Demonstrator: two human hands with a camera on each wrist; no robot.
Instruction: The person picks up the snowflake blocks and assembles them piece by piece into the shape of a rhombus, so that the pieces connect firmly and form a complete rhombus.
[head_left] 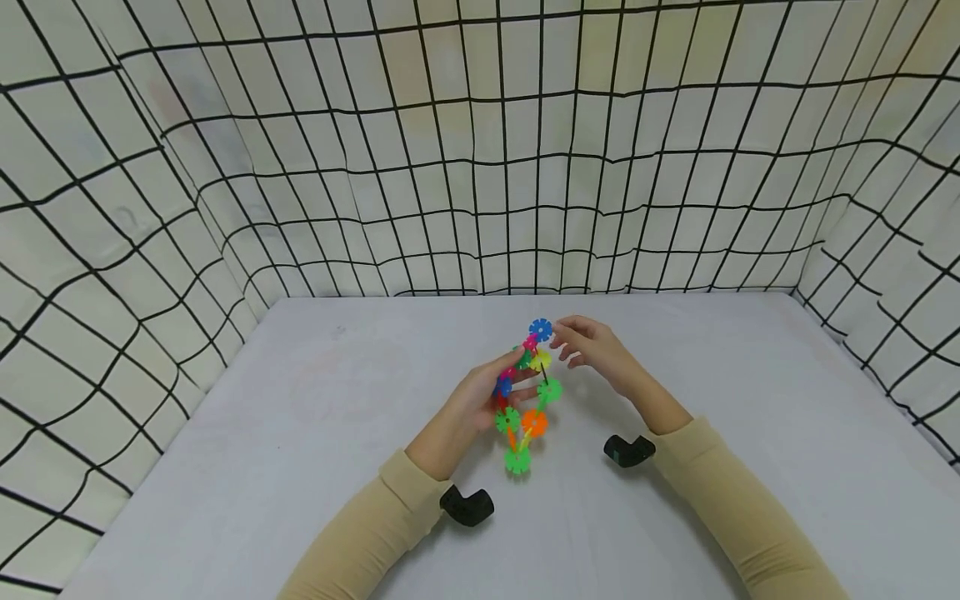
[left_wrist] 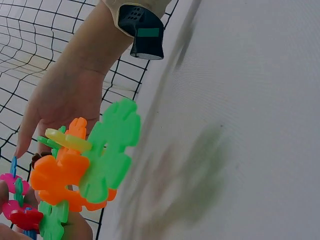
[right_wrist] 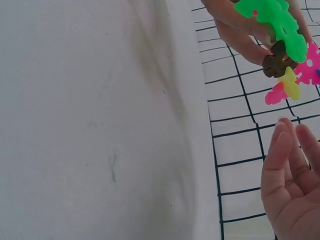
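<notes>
In the head view, my left hand point(head_left: 474, 398) grips a loop of interlocking plastic snowflake discs point(head_left: 535, 423) above the table. Green, orange, yellow, red, pink and blue pieces make up the loop, and a green disc point(head_left: 517, 461) is at its near end. A blue disc point(head_left: 540, 330) tops the far end. Beside it is my right hand point(head_left: 596, 346), fingers loosely bent; whether a fingertip touches the disc I cannot tell. A dark brown disc point(right_wrist: 275, 62) shows in the right wrist view, above the fingers of my right hand point(right_wrist: 292, 190). The left wrist view has a green disc point(left_wrist: 112, 150) up close.
Beneath both hands lies a white table surface point(head_left: 360, 383). A black grid net point(head_left: 495, 158) in front of white sheeting rises behind the table and along both sides. Black wrist cameras, left point(head_left: 467, 507) and right point(head_left: 628, 451), stick out from the tan sleeves.
</notes>
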